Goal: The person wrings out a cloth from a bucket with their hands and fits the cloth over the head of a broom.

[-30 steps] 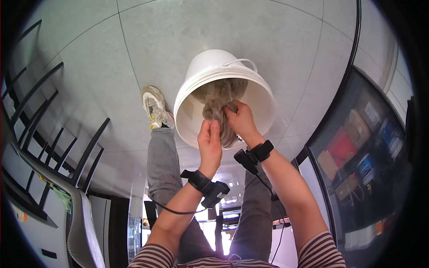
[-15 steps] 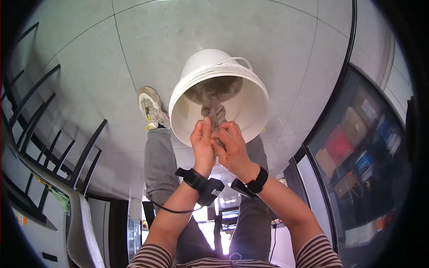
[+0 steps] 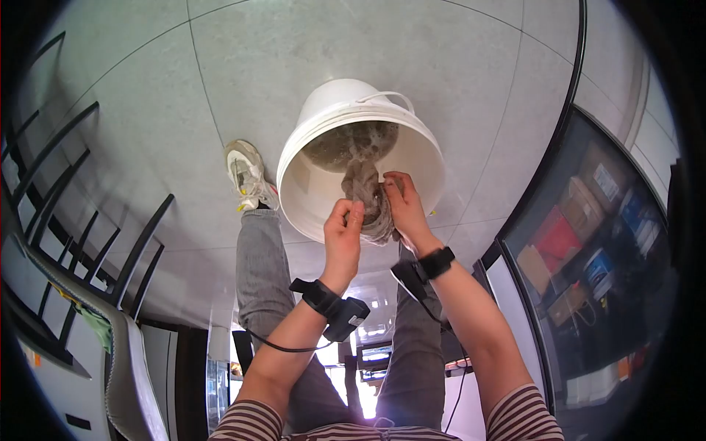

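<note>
A wet grey-brown cloth (image 3: 362, 184) hangs between my hands at the near side of the white bucket (image 3: 298, 192). My left hand (image 3: 343, 231) pinches the cloth's left edge, thumb against fingers. On the opposite edge, my right hand (image 3: 407, 208) grips the cloth with bent fingers. The upper end of the cloth reaches toward murky, foamy water (image 3: 353, 145) in the bucket. A thin white handle (image 3: 390, 95) rests against the bucket's far rim. Each wrist wears a black strap with a small box.
Grey floor tiles (image 3: 441, 51) surround the bucket. My shoe (image 3: 246, 173) stands left of it. Black metal bars (image 3: 143, 239) and a grey-edged seat (image 3: 129, 367) are at the left. A dark glass-fronted cabinet (image 3: 588, 294) holding boxes stands at the right.
My hands have moved apart from being close together around the cloth. The right hand shifted right and up, and the cloth now shows wider between them. More of the water is visible.
</note>
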Demonstrator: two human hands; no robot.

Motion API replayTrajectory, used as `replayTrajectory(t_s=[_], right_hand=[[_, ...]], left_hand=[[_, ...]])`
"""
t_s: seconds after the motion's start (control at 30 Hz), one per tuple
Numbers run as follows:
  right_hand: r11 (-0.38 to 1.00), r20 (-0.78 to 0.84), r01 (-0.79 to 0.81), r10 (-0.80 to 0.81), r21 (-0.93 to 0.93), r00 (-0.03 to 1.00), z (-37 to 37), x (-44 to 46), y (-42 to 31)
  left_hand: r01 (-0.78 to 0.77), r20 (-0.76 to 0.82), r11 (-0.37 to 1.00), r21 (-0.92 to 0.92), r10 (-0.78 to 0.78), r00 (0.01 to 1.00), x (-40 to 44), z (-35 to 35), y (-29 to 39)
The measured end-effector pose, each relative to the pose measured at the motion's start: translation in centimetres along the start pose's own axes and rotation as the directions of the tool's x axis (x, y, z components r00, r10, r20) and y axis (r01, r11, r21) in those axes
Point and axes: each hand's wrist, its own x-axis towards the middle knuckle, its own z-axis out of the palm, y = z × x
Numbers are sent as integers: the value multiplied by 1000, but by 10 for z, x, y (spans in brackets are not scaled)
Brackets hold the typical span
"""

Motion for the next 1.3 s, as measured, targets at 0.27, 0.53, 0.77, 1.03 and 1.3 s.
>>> replayTrajectory(t_s=[0.27, 0.53, 0.77, 1.03, 1.3], right_hand=[[827, 248, 536, -491, -169, 835, 5, -66, -63], [772, 116, 547, -541, -323, 833, 33, -45, -51], [973, 64, 56, -42, -225, 997, 24, -1, -22], [730, 28, 592, -622, -343, 783, 20, -63, -54], [720, 65, 535, -569, -442, 820, 40, -35, -50]], left_hand=[[87, -54, 995, -54, -90, 994, 5, -6, 7], [21, -124, 996, -87, -32, 992, 6, -8, -1], [-176, -41, 968, 181, 186, 982, -2, -3, 10], [-6, -98, 999, -39, 2, 995, 1, -4, 9], [83, -118, 989, -123, -97, 988, 4, -8, 8]])
